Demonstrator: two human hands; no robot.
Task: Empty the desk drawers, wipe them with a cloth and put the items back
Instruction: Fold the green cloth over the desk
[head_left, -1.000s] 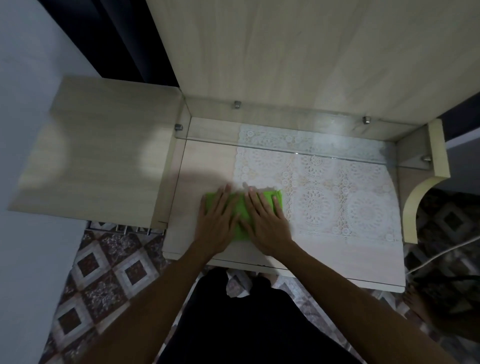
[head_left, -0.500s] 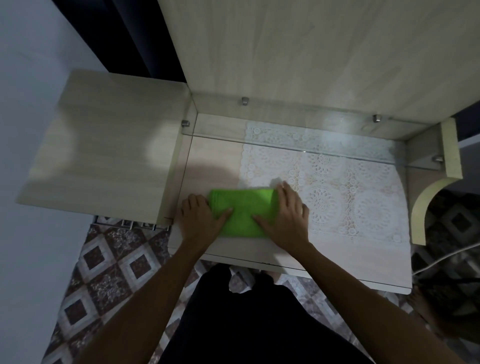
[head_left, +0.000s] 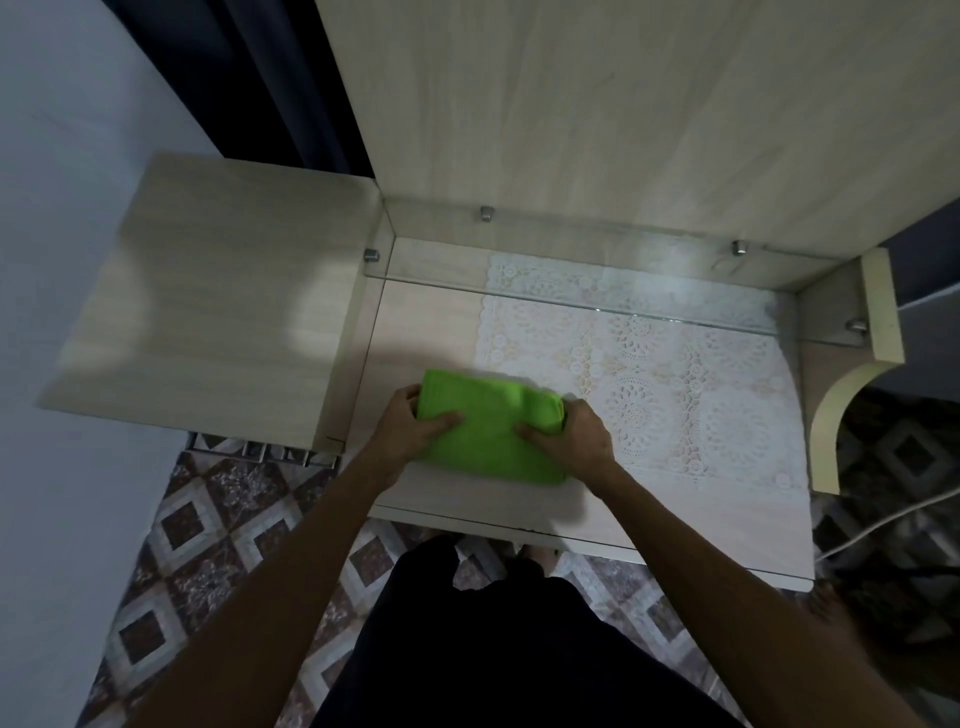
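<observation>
A folded bright green cloth lies on the pale wooden desk top, near its front left. My left hand grips the cloth's left edge, thumb on top and fingers curled round the side. My right hand grips the right edge the same way, thumb lying on the cloth. No drawer shows in this view.
A white lace mat covers the desk's right part. A glass shelf on metal pegs runs along the back, under a tall wooden panel. A lower side board sits left. Patterned floor tiles and a white cable lie below.
My hands, flat together on the cloth a second ago, have moved apart to its left and right edges and now grip it. The cloth shows wider and flatter.
</observation>
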